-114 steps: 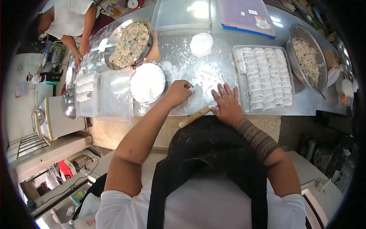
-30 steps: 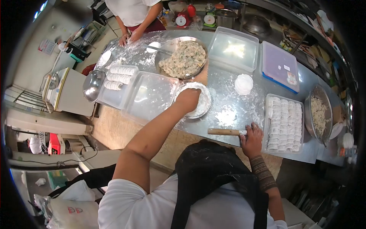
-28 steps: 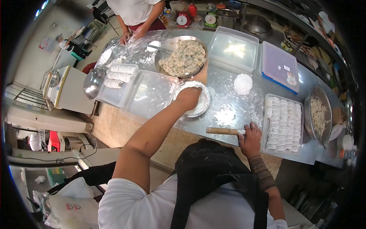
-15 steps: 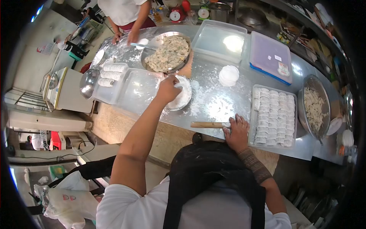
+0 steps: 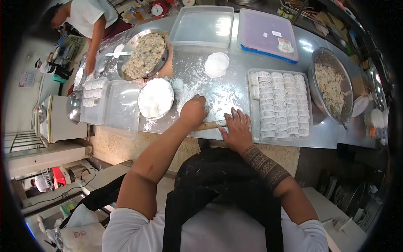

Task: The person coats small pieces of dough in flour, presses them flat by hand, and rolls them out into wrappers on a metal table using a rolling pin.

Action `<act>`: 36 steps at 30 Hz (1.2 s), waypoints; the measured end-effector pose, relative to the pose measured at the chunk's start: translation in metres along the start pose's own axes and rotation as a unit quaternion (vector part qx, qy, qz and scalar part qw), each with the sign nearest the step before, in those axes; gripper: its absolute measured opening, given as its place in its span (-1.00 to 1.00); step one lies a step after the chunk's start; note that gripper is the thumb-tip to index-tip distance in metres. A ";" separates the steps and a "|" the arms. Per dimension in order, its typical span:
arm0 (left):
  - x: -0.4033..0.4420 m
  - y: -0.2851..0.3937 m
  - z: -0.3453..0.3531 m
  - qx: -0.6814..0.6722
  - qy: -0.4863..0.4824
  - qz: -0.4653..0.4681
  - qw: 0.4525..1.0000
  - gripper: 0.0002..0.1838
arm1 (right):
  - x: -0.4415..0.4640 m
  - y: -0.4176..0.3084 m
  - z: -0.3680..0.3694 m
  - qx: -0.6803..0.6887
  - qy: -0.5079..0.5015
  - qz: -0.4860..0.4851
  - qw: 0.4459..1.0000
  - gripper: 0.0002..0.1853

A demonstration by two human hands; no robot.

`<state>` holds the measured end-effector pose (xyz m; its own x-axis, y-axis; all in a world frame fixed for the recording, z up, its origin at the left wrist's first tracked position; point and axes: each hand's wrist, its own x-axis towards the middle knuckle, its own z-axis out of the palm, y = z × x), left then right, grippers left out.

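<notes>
My left hand (image 5: 194, 112) is closed over the floured steel table (image 5: 184, 63), just above the left part of a wooden rolling pin (image 5: 211, 124). Whatever its fingers hold, if anything, is hidden. My right hand (image 5: 237, 131) lies with its fingers stretched out at the pin's right end, touching it. To the left of my left hand stands a bowl of flour (image 5: 155, 98). Beyond the hands is a stack of round white dough wrappers (image 5: 217, 65). Right of my right hand, a clear tray (image 5: 311, 126) holds rows of floured, pleated dumplings (image 5: 282, 105).
A pan of chopped filling (image 5: 145, 54) sits at the far left, a colander (image 5: 319, 101) of pale filling at the right. A clear tub (image 5: 201, 25) and a purple-lidded box (image 5: 266, 31) stand at the back. Another person's hand (image 5: 90, 65) is near dumplings on the left.
My left hand has left the flour bowl and come right, over the table by the rolling pin. My right hand stays at the pin's end. The view has shifted; the other person leans further left.
</notes>
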<state>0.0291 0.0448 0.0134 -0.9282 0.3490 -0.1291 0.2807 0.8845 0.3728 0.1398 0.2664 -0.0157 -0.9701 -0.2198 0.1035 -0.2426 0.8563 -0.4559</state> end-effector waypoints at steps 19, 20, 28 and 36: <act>0.051 0.031 0.047 0.019 0.056 0.142 0.988 -0.14 | 0.001 -0.007 -0.001 -0.046 -0.009 0.009 0.999 -0.37; 0.053 0.028 0.048 0.002 0.056 0.142 0.988 -0.16 | 0.001 -0.006 0.001 -0.046 -0.002 0.000 0.999 -0.41; 0.035 -0.033 -0.006 -0.067 -0.009 0.057 0.996 -0.68 | 0.006 -0.007 -0.018 -0.031 -0.017 -0.052 0.998 -0.67; 0.018 -0.020 0.011 -0.183 -0.027 0.038 0.982 -0.69 | 0.014 -0.002 -0.005 -0.054 -0.021 -0.041 0.997 -0.71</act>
<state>0.0096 0.0371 -0.0064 -0.8910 0.4339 -0.1334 0.2328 0.6889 0.6865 0.1265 0.2639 -0.0086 -0.9460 -0.3090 0.0979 -0.3235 0.8793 -0.3495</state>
